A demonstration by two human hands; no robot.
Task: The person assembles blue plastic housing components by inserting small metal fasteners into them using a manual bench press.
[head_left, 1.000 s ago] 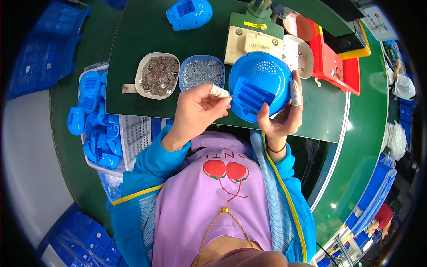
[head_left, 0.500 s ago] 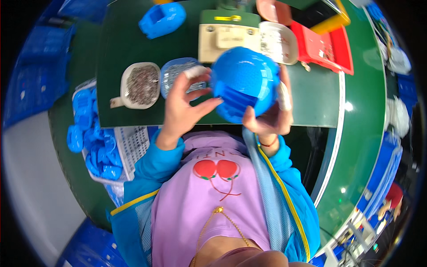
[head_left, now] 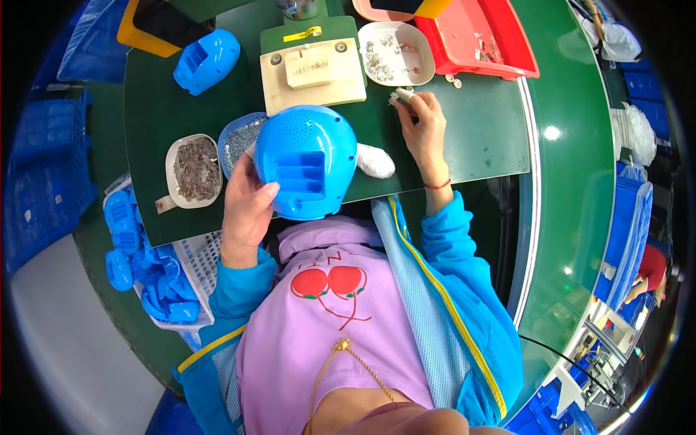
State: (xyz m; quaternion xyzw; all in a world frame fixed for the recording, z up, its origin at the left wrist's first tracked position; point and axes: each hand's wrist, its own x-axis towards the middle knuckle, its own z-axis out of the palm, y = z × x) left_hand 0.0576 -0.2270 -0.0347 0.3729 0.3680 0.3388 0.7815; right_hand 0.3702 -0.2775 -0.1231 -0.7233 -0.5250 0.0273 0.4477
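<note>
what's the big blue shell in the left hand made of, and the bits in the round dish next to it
The blue shell held by the left hand looks like moulded plastic: smooth, glossy, uniform colour, with formed slots. The bits in the round dish look like small dull grey-brown metal parts, too small to tell for sure.

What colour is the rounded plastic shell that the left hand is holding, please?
Bright blue; the rounded plastic shell in the left hand shows best in the head view.
</note>
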